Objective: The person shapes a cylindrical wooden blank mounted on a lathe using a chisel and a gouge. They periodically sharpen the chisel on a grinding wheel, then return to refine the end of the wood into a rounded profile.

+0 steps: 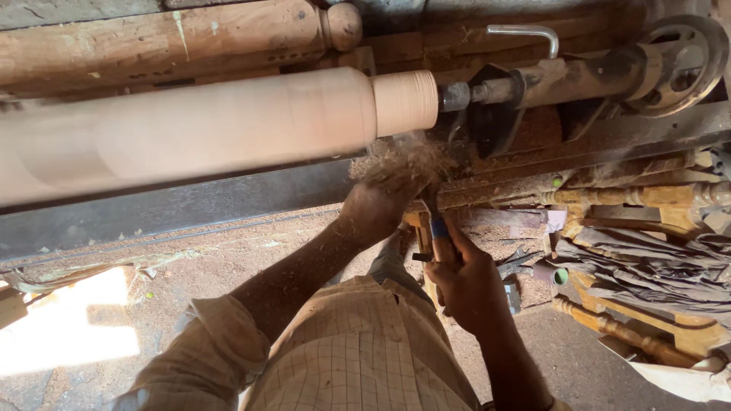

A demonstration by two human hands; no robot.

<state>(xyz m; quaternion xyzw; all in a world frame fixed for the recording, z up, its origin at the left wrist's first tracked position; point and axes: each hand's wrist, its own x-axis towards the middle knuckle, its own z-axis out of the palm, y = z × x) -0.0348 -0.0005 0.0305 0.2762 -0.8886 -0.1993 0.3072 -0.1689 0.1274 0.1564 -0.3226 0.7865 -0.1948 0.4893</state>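
A long wooden cylinder (213, 125) lies across the lathe bed (190, 205), its right end against the tailstock (548, 84), which has a handwheel (681, 65) at its far right. Behind the cylinder lies a turned post (175, 38). The left hand (377, 209) sits below the cylinder's right end; the right hand (468, 285), nearer the person, holds a chisel (434, 221). Right of both hands lie turned legs (632, 198) and cloth (647, 266).

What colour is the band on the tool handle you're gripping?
Blue: a short band on the turning tool handle, just above the right hand. It shows in the head view.

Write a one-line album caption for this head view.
Both hands, left hand forward and right hand behind, hold a chisel beneath the wooden cylinder amid wood shavings.
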